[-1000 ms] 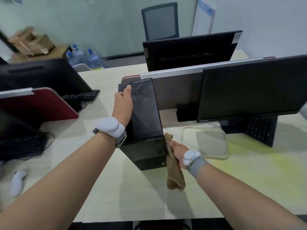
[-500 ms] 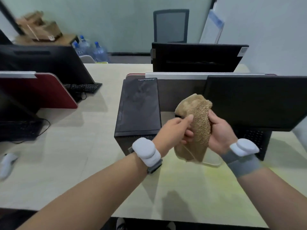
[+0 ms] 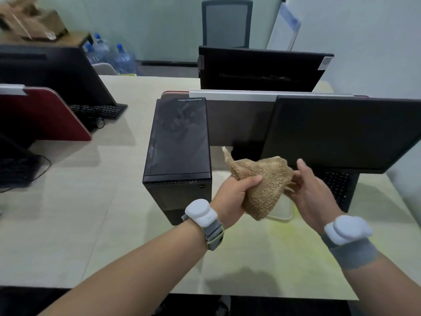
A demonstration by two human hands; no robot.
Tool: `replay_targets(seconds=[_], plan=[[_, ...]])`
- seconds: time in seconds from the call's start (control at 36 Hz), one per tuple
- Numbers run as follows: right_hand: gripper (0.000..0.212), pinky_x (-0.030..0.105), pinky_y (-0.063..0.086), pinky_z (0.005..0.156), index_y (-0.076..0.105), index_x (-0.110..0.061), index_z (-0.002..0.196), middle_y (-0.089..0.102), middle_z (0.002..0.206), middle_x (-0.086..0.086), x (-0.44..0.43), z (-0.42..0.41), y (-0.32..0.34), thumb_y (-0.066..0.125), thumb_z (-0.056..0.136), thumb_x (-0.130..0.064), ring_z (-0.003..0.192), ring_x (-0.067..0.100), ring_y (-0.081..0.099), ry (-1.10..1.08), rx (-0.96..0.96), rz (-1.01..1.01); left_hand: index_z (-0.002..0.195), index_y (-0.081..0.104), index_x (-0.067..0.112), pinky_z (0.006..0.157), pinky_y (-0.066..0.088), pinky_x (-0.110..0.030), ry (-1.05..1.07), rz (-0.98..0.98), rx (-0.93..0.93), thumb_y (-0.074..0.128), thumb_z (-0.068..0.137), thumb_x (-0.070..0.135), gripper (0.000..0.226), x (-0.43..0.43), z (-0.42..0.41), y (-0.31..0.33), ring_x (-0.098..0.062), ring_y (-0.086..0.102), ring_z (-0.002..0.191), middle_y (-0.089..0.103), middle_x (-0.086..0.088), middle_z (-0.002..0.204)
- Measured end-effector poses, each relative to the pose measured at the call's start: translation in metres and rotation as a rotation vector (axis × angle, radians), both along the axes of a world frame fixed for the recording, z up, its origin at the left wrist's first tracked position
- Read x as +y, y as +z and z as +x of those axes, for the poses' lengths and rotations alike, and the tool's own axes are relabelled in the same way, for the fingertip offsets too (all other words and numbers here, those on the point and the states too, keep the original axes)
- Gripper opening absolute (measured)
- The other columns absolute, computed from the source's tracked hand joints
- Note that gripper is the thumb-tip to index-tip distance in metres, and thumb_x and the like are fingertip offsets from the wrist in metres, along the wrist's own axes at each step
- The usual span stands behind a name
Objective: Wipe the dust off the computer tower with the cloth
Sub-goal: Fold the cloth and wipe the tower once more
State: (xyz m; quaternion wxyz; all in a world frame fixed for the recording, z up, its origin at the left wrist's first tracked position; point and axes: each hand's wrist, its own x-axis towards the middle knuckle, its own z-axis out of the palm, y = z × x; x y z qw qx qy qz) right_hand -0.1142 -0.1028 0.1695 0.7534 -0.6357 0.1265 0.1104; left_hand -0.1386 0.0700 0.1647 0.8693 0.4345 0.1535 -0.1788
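A black computer tower (image 3: pixel 178 142) stands upright on the beige desk (image 3: pixel 79 213), its top panel dulled by dust and smear marks. Just right of the tower, a brown terry cloth (image 3: pixel 264 185) is bunched in the air. My left hand (image 3: pixel 234 197) grips the cloth from the left side with fingers wrapped around it. My right hand (image 3: pixel 312 192) touches the cloth's right edge, thumb raised and fingers partly hidden behind the fabric. Neither hand touches the tower.
A black monitor (image 3: pixel 346 133) stands right of the tower, with a keyboard (image 3: pixel 337 185) under it and a pale tray (image 3: pixel 282 213) below the cloth. Another monitor (image 3: pixel 262 67), a red divider (image 3: pixel 45 115), a second keyboard (image 3: pixel 100 110) and an office chair (image 3: pixel 227 23) lie beyond.
My left hand left the tower's top and came over to the cloth. The cloth rose from beside the tower's front and now sits mainly in my left hand, with the right loosening.
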Motion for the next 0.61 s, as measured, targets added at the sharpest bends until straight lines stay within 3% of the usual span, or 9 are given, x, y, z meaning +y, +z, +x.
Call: replay_targets(seconds=[0.08, 0.22, 0.31, 0.42, 0.47, 0.53, 0.61], plan=[[0.065, 0.043, 0.054, 0.093, 0.050, -0.013, 0.139, 0.060, 0.137, 0.013, -0.003, -0.008, -0.009, 0.057, 0.090, -0.055, 0.123, 0.028, 0.060, 0.191, 0.065, 0.186, 0.132, 0.054, 0.001, 0.099, 0.052, -0.041, -0.050, 0.024, -0.061, 0.057, 0.095, 0.001, 0.038, -0.001, -0.010, 0.004, -0.032, 0.063, 0.116, 0.065, -0.019, 0.127], [0.064, 0.050, 0.052, 0.097, 0.047, -0.010, 0.141, 0.056, 0.140, 0.020, 0.010, -0.020, -0.004, 0.067, 0.084, -0.028, 0.128, 0.037, 0.055, 0.384, 0.053, 0.348, 0.127, 0.061, 0.003, 0.102, 0.051, -0.043, -0.105, 0.143, -0.115, 0.064, 0.093, 0.011, 0.035, 0.007, -0.019, 0.013, -0.030, 0.066, 0.115, 0.068, -0.017, 0.125], [0.052, 0.049, 0.053, 0.097, 0.054, -0.004, 0.134, 0.059, 0.134, 0.026, 0.020, -0.026, 0.003, 0.067, 0.085, -0.015, 0.123, 0.040, 0.059, 0.328, 0.019, 0.299, 0.125, 0.064, 0.006, 0.103, 0.050, -0.046, -0.139, 0.365, -0.169, 0.069, 0.092, 0.018, 0.035, 0.019, -0.022, 0.015, -0.028, 0.067, 0.114, 0.070, -0.014, 0.122], [0.048, 0.051, 0.053, 0.097, 0.057, -0.001, 0.129, 0.063, 0.127, 0.027, 0.037, -0.046, 0.007, 0.065, 0.083, -0.010, 0.117, 0.042, 0.062, 0.220, 0.024, 0.170, 0.129, 0.057, 0.018, 0.097, 0.054, -0.037, -0.301, 0.574, -0.307, 0.075, 0.085, 0.027, 0.047, 0.045, -0.034, 0.015, -0.015, 0.067, 0.111, 0.070, 0.000, 0.120], [0.052, 0.048, 0.055, 0.091, 0.057, -0.002, 0.128, 0.064, 0.124, 0.026, 0.039, -0.056, 0.008, 0.067, 0.079, -0.012, 0.113, 0.041, 0.064, 0.135, 0.062, 0.179, 0.124, 0.051, 0.027, 0.086, 0.056, -0.030, -0.362, 0.776, -0.366, 0.075, 0.081, 0.039, 0.050, 0.056, -0.038, 0.018, -0.006, 0.066, 0.102, 0.068, 0.011, 0.112], [0.042, 0.043, 0.059, 0.080, 0.063, -0.006, 0.119, 0.069, 0.115, 0.023, 0.044, -0.069, 0.006, 0.067, 0.077, -0.010, 0.103, 0.036, 0.069, 0.065, 0.075, 0.194, 0.119, 0.050, 0.032, 0.071, 0.053, -0.021, -0.376, 0.946, -0.452, 0.072, 0.083, 0.042, 0.043, 0.077, -0.046, 0.021, 0.001, 0.064, 0.089, 0.065, 0.017, 0.103], [0.028, 0.038, 0.060, 0.068, 0.068, -0.015, 0.104, 0.074, 0.100, 0.014, 0.051, -0.090, 0.003, 0.066, 0.080, 0.000, 0.092, 0.031, 0.073, -0.056, 0.052, 0.094, 0.112, 0.058, 0.023, 0.077, 0.053, -0.027, -0.324, 1.107, -0.694, 0.070, 0.087, 0.032, 0.028, 0.119, -0.055, 0.026, -0.007, 0.062, 0.088, 0.065, 0.010, 0.099]])
